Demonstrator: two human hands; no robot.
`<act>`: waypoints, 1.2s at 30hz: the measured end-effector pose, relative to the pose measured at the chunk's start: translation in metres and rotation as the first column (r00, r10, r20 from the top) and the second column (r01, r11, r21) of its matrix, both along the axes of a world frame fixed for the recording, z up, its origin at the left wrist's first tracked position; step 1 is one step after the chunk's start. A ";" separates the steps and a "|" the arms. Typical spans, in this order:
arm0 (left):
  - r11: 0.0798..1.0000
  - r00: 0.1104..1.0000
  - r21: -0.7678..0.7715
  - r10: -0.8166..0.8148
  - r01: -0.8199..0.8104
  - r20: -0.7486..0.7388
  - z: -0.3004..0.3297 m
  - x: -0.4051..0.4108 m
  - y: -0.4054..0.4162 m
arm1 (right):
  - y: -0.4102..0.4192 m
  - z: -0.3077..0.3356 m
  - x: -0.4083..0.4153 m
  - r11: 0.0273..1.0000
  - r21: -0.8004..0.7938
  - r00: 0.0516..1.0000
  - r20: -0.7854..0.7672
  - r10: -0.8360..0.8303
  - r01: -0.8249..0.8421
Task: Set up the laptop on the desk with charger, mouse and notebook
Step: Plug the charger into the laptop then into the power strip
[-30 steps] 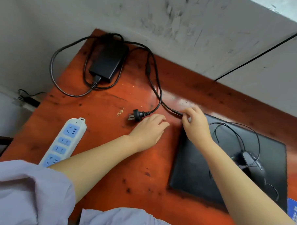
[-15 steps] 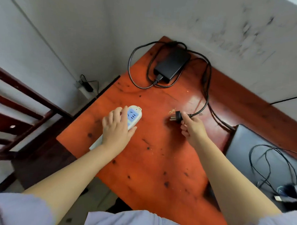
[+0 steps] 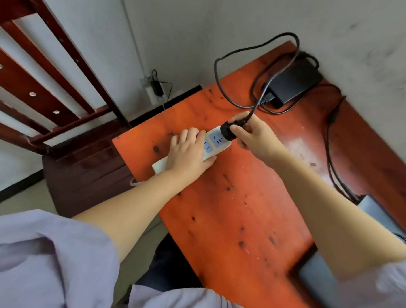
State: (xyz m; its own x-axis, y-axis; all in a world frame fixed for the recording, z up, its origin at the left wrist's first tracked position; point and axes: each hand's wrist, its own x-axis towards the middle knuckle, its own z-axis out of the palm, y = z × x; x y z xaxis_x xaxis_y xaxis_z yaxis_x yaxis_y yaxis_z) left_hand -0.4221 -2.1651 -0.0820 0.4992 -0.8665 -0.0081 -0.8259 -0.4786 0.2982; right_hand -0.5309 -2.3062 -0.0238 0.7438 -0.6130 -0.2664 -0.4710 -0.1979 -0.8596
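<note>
A white power strip (image 3: 213, 140) with blue sockets lies near the left edge of the orange-red desk (image 3: 236, 213). My left hand (image 3: 188, 153) lies flat on top of it, gripping it. My right hand (image 3: 251, 138) grips the black charger plug (image 3: 227, 130), which sits at the strip's far end socket. The plug's cable loops back to the black charger brick (image 3: 293, 84) in the far corner. A second cable (image 3: 330, 145) runs from the brick toward the dark laptop (image 3: 371, 210) at the right edge, mostly hidden by my right arm. Mouse and notebook are out of view.
A dark red wooden bed frame (image 3: 44, 81) stands to the left of the desk. A wall socket with a black adapter (image 3: 155, 87) sits low on the wall behind the desk. White walls close in the desk's far side.
My right hand carried the plug leftward from the desk's middle to the power strip. My left hand slid down the strip and holds it. The view swung left, pushing the laptop to the edge.
</note>
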 end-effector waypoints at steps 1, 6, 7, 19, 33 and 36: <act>1.000 1.000 0.002 0.002 -0.002 -0.005 0.000 0.000 0.000 | -0.002 0.000 0.003 0.999 -0.026 0.999 -0.021 0.035 -0.036; 1.000 1.000 -0.003 -0.003 0.003 0.011 0.000 -0.001 -0.002 | -0.009 0.001 0.010 0.983 -0.119 0.988 -0.084 0.129 -0.139; 1.000 1.000 -0.004 -0.002 0.002 0.012 0.000 -0.001 -0.002 | -0.008 0.001 0.011 0.981 -0.124 0.987 -0.084 0.137 -0.147; 1.000 0.999 -0.002 -0.008 0.008 0.046 0.000 0.000 -0.002 | 0.005 0.004 0.020 0.923 -0.315 0.967 -0.196 0.164 -0.221; 1.000 0.997 -0.002 -0.019 0.019 0.071 -0.003 0.001 -0.004 | 0.007 0.012 0.040 0.868 -0.365 0.920 -0.323 0.222 -0.338; 1.000 0.998 0.007 -0.025 0.025 0.066 -0.002 0.001 -0.004 | 0.005 0.016 0.044 0.841 -0.358 0.881 -0.400 0.254 -0.405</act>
